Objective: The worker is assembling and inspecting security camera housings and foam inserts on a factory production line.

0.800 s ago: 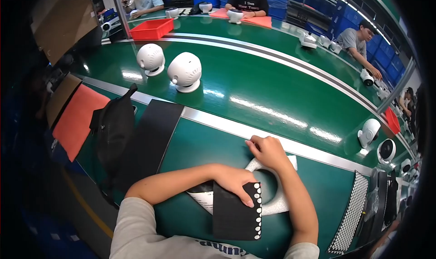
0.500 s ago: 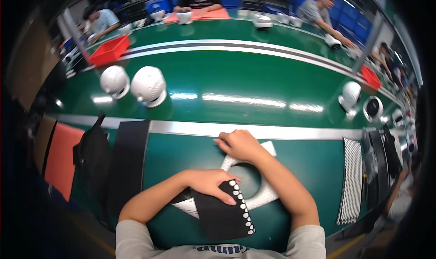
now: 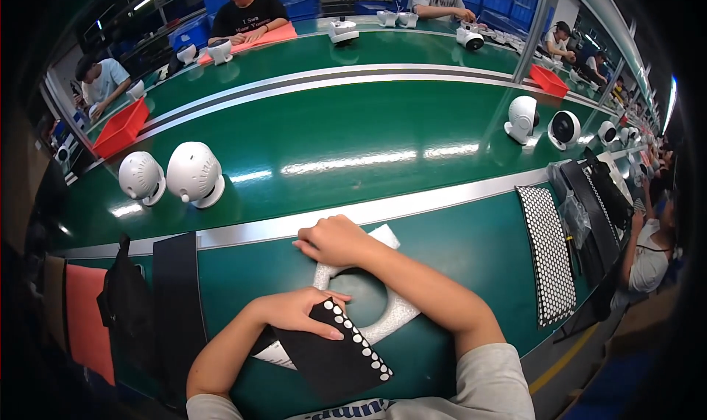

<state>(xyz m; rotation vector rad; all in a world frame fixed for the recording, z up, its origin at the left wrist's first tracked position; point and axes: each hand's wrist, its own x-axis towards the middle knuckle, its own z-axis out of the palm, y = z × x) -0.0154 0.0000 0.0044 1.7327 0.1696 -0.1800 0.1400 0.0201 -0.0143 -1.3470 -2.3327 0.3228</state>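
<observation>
My left hand grips a black sheet with a row of white round dots along its right edge; the thumb lies on top, near the dots. A white foam piece with a large round opening lies flat beyond and right of the sheet, partly under my right forearm. My right hand rests past the foam's far left side, close to the bench's metal edge strip. Its fingers are curled in, and what they may hold is hidden. A white printed piece shows from under the black sheet's left side.
At right lies a black sheet covered with white dots, beside dark folders. A black panel, black bag and orange-red sheet stand left. White round devices sit on the green belt. Several people work opposite.
The view has turned to the right, so everything on the bench sits further left. Both hands keep nearly the same pose, and the black sheet is still in my left hand.
</observation>
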